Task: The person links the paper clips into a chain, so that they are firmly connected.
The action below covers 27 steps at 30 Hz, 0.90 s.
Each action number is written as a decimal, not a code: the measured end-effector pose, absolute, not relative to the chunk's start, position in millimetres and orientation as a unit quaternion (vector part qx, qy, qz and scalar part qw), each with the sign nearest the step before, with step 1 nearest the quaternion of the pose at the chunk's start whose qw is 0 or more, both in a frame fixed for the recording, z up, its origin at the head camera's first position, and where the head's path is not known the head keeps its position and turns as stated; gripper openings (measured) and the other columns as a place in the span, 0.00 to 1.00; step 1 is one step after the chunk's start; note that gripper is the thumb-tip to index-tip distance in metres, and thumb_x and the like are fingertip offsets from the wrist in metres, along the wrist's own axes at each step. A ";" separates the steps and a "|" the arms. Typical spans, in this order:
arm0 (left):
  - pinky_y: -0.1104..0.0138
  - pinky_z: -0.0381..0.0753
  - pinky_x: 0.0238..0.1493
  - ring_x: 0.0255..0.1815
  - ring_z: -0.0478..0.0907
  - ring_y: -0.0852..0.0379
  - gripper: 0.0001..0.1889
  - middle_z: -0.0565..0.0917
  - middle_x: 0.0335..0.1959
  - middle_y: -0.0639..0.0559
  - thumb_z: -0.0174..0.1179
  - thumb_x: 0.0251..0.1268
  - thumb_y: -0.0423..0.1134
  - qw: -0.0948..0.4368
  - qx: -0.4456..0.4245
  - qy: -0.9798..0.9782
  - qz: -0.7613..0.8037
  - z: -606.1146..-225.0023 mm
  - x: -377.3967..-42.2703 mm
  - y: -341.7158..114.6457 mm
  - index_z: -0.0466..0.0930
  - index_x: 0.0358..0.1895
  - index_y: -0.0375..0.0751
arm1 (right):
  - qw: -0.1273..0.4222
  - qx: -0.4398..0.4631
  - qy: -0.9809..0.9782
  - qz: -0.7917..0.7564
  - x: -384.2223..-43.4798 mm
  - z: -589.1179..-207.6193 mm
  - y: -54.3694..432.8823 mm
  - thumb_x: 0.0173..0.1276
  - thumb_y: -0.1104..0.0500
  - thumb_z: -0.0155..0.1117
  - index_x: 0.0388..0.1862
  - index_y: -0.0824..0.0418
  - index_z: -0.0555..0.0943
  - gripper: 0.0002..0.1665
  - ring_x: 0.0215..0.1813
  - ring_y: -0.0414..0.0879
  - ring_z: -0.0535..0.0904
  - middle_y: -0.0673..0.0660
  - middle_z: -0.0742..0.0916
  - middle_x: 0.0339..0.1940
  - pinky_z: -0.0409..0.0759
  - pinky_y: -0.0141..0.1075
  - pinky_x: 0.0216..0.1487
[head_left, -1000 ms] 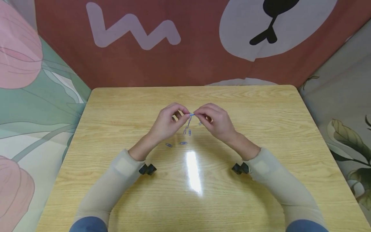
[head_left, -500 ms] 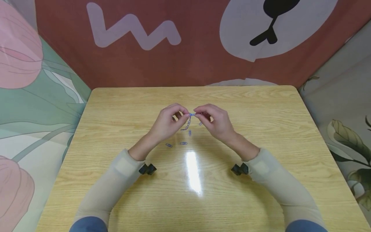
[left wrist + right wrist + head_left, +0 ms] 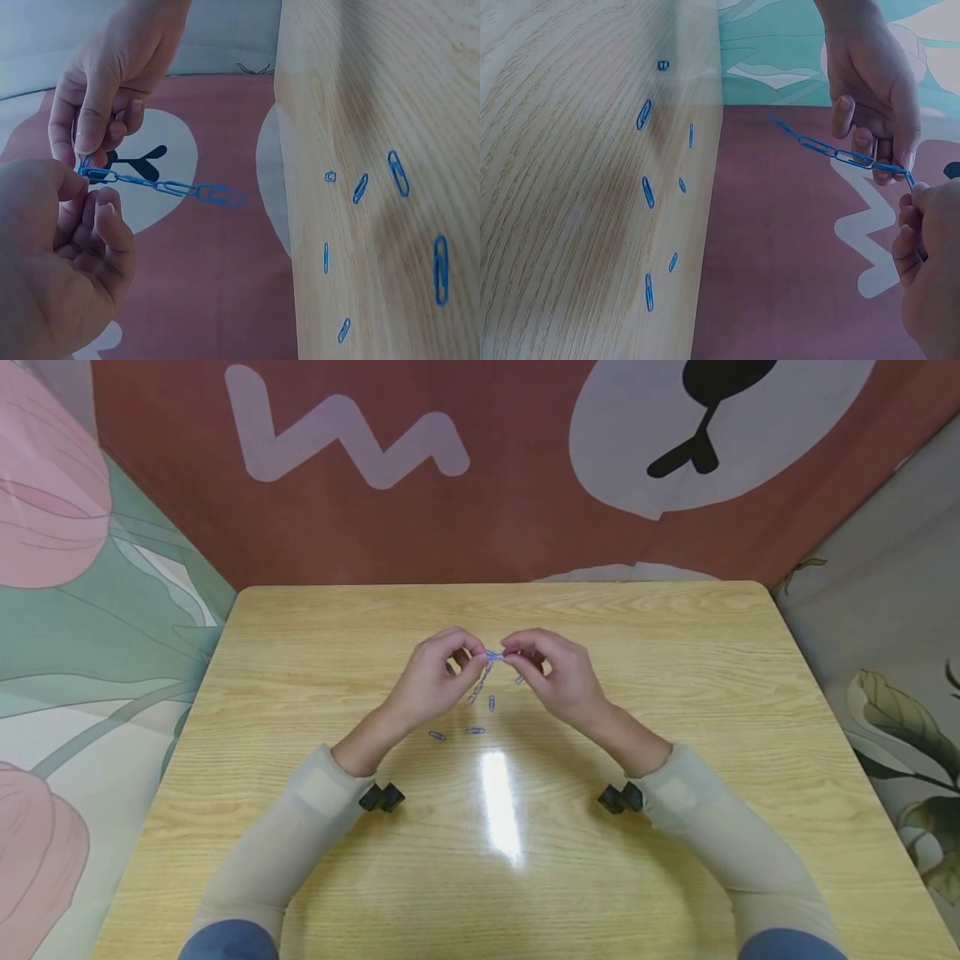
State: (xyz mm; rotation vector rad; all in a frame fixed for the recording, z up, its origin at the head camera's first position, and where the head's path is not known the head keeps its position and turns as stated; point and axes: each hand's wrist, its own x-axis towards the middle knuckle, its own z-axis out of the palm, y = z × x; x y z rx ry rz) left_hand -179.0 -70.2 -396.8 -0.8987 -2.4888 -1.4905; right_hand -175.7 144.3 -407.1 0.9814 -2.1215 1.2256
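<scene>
My left hand [image 3: 441,670] and right hand [image 3: 557,672] meet fingertip to fingertip above the table. Between them is a chain of blue paper clips [image 3: 176,187], whose free end dangles toward the tabletop. The left thumb and forefinger pinch the chain's top. A blue paper clip [image 3: 910,178] at that upper end is pinched by the right thumb and forefinger, its far part hidden by them. In the head view the two hands are slightly apart, with the joined clips [image 3: 494,656] spanning the gap.
Several loose blue paper clips lie on the wooden table [image 3: 675,652], among them one below the chain [image 3: 491,703], one nearer the body [image 3: 475,730] and one by the left wrist [image 3: 437,736]. A printed fabric backdrop [image 3: 510,527] stands behind the table's far edge.
The hanging chain has swung, its lower end now a little further left. The left fingertips have shifted slightly left, showing more of the clips between the hands. Loose clips stay put.
</scene>
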 end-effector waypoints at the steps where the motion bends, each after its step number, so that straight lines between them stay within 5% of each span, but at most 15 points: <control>1: 0.65 0.78 0.31 0.35 0.78 0.56 0.03 0.82 0.36 0.49 0.61 0.72 0.32 0.052 -0.294 -0.819 -0.490 -396.8 -178.8 -70.4 0.81 0.40 0.36 | 0.248 0.360 -0.779 0.450 -175.5 -407.0 144.3 0.62 0.75 0.72 0.44 0.70 0.82 0.12 0.27 0.42 0.77 0.59 0.87 0.32 0.76 0.28 0.29; 8: 0.67 0.77 0.31 0.35 0.78 0.56 0.03 0.82 0.36 0.49 0.61 0.72 0.32 0.054 -0.294 -0.819 -0.490 -396.4 -178.7 -71.0 0.81 0.40 0.36 | 0.239 0.353 -0.782 0.454 -176.3 -408.4 147.3 0.64 0.75 0.70 0.46 0.71 0.82 0.12 0.29 0.43 0.79 0.61 0.88 0.35 0.79 0.38 0.26; 27: 0.67 0.76 0.31 0.34 0.78 0.56 0.03 0.82 0.37 0.48 0.61 0.73 0.32 0.055 -0.291 -0.818 -0.493 -398.9 -180.1 -72.4 0.81 0.39 0.36 | 0.174 0.282 -0.837 0.436 -186.4 -416.9 160.0 0.68 0.68 0.71 0.50 0.67 0.82 0.13 0.37 0.47 0.78 0.61 0.86 0.41 0.75 0.34 0.30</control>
